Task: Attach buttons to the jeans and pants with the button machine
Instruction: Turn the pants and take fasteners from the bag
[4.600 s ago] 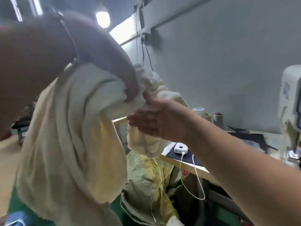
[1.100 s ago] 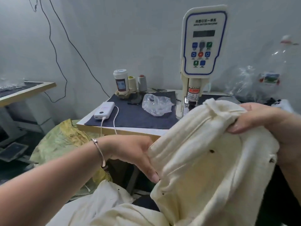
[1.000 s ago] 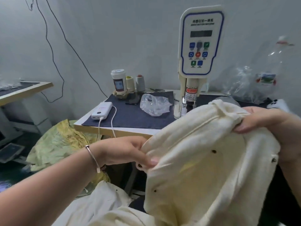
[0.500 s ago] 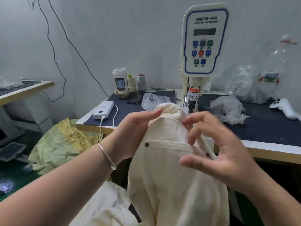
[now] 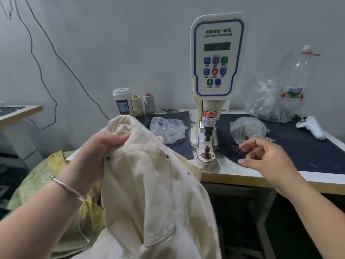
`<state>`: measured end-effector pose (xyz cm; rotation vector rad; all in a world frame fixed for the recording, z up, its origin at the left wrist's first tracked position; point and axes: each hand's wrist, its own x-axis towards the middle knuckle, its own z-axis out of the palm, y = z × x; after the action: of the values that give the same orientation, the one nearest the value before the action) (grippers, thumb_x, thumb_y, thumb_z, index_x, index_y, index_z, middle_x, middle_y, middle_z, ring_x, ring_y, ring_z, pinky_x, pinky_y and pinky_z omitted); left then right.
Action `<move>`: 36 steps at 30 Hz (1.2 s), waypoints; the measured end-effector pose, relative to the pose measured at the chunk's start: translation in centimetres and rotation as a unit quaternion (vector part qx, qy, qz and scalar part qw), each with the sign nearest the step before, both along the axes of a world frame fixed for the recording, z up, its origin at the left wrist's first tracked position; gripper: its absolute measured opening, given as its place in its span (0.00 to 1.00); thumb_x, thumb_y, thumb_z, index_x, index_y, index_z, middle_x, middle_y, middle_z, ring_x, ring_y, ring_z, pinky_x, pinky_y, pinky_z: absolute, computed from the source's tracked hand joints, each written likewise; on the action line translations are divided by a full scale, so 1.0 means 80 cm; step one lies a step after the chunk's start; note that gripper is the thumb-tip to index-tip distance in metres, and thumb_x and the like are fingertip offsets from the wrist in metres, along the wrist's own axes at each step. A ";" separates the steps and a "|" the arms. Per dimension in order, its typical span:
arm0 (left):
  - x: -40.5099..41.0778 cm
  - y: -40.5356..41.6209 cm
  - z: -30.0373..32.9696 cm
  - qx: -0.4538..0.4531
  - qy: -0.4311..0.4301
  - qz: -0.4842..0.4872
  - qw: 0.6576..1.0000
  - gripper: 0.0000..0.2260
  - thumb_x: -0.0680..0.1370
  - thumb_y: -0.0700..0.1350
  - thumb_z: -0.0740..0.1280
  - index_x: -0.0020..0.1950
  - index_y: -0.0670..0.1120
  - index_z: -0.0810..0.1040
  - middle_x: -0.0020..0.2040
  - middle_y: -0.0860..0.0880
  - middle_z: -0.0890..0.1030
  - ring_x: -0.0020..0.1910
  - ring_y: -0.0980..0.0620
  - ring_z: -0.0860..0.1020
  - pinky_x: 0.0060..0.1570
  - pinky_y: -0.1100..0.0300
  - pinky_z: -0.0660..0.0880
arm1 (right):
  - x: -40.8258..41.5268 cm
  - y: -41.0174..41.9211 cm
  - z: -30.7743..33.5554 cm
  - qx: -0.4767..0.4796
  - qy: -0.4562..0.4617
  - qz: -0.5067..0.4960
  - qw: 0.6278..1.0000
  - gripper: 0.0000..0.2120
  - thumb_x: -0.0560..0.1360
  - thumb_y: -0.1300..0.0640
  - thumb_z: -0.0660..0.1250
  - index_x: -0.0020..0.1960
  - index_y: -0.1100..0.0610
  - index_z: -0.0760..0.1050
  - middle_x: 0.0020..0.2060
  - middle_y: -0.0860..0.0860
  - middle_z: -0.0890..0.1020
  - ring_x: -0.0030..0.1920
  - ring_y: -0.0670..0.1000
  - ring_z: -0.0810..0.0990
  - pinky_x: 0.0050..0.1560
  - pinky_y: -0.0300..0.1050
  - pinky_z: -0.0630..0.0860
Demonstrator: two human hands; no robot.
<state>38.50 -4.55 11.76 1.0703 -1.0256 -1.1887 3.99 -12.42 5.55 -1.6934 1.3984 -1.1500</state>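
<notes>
At the table edge, my left hand (image 5: 104,146) gripped the cream pants (image 5: 149,193) by the waistband, left of the button machine (image 5: 214,81); right hand (image 5: 265,157) hung loose, empty. Best lay waistband flat over the die (image 5: 206,156), fingers clear.

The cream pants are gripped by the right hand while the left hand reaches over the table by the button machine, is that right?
No, the hands are swapped. In the head view the left hand grips the cream pants, and the right hand reaches over the table by the button machine.

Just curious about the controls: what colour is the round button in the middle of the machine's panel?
Red, on the button machine, in the head view.
</notes>
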 end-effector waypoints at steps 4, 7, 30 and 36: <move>0.014 -0.035 0.010 0.001 -0.001 0.030 1.000 0.04 0.66 0.38 0.68 0.35 0.45 0.82 0.30 0.48 0.80 0.27 0.52 0.79 0.28 0.62 0.78 | -0.018 -0.058 -0.014 0.017 0.008 -0.081 0.997 0.18 0.64 0.65 0.80 0.47 0.52 0.77 0.38 0.49 0.82 0.36 0.50 0.78 0.39 0.42 0.74; 0.032 -0.070 0.006 0.027 -0.010 0.093 0.995 0.08 0.68 0.37 0.68 0.45 0.45 0.79 0.35 0.47 0.79 0.31 0.49 0.78 0.35 0.56 0.76 | -0.025 -0.102 -0.028 0.028 0.033 -0.125 0.991 0.15 0.67 0.64 0.78 0.47 0.53 0.76 0.37 0.51 0.82 0.35 0.50 0.78 0.38 0.43 0.73; -0.025 -0.240 -0.160 -0.001 -0.663 0.214 0.717 0.08 0.79 0.49 0.62 0.48 0.46 0.66 0.32 0.52 0.71 0.33 0.46 0.70 0.31 0.55 0.62 | -0.030 -0.231 -0.085 -0.019 0.452 -0.198 0.870 0.10 0.78 0.46 0.64 0.47 0.50 0.82 0.49 0.50 0.82 0.50 0.55 0.79 0.43 0.45 0.68; 0.001 -0.233 -0.162 0.087 -0.561 0.262 0.780 0.12 0.78 0.51 0.63 0.39 0.46 0.69 0.35 0.47 0.76 0.36 0.46 0.72 0.34 0.54 0.65 | -0.031 -0.228 -0.081 -0.008 0.397 -0.193 0.897 0.08 0.77 0.49 0.66 0.46 0.49 0.83 0.49 0.49 0.83 0.50 0.54 0.79 0.46 0.45 0.71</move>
<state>38.62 -23.20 -1.18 2.1462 -1.3390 -0.0676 1.50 -30.69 -0.93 -2.0650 2.3047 -0.6457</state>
